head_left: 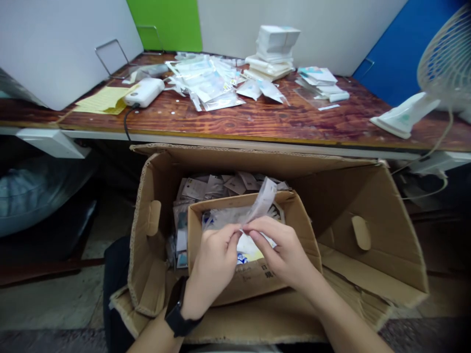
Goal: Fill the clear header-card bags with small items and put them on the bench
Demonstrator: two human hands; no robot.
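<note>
Head view: clear plastic sleeve [259, 206], upper end standing free, lower part pinched by the fingers [232, 234] of left hand [215, 262] and right hand [281, 252]; fingertips pressed together, both hands close, a sound hold for keeping the film taut above the box. Inner cardboard box [253, 279] directly below, holding white-and-blue printed packets [250, 250]. Box seated inside larger opened carton [371, 235], flaps spread, printed card-backed packets [195, 189] packed around it

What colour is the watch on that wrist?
The watch is black; the head view shows it best.
</note>
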